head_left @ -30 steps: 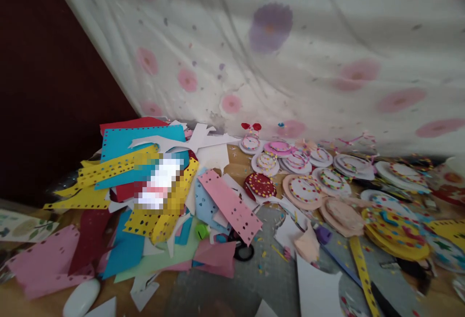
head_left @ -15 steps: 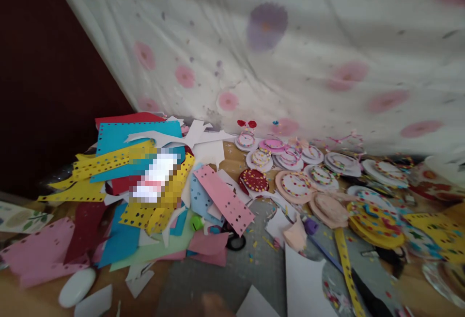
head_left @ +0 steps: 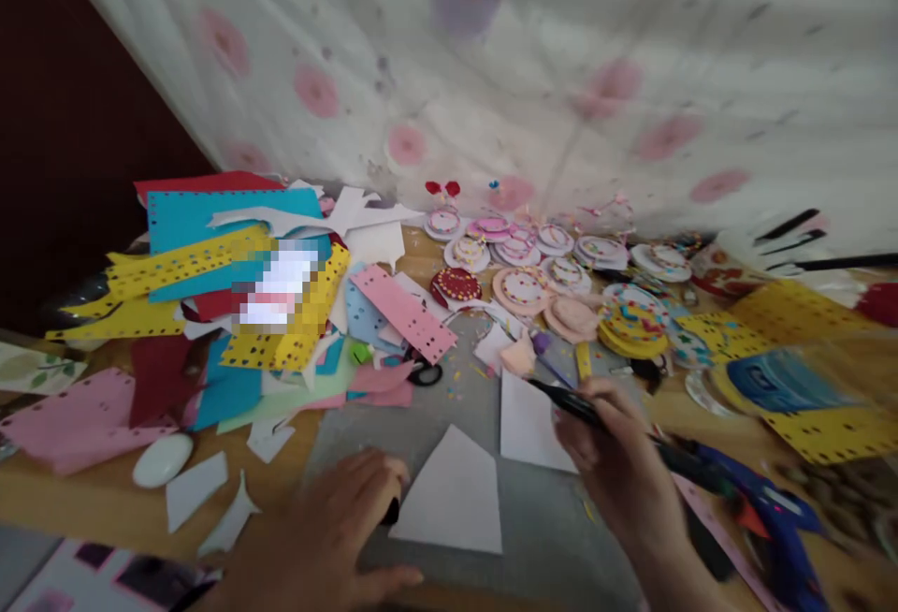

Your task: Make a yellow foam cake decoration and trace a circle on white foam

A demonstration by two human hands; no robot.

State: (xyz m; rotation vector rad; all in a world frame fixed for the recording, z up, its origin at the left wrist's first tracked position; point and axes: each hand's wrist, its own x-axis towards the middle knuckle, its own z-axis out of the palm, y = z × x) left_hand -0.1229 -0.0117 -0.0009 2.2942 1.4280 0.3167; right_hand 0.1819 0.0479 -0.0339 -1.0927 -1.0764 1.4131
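My right hand [head_left: 617, 462] is closed around a black pen [head_left: 568, 400], its thin tip pointing up and left above a white paper piece [head_left: 526, 434]. My left hand [head_left: 343, 518] has curled fingers, with the thumb stretched out toward the right. A small black object [head_left: 391, 511] pokes out from under those fingers; its kind is hidden. Just right of my left hand, a white cut paper with slanted sides [head_left: 453, 500] lies flat on the grey cutting mat [head_left: 351, 429].
Coloured foam sheets and scraps heap up at left, around a blurred-out bright phone-like shape [head_left: 281, 284]. Black-handled scissors [head_left: 427, 372] lie mid-table. Several beaded little hats [head_left: 523, 286] line the back. At right are a blue glue gun [head_left: 778, 518] and a clear labelled container [head_left: 786, 383].
Both hands have come into view from below, the right one with the black pen. The view has tilted down and shifted right, showing more of the mat and the glue gun.
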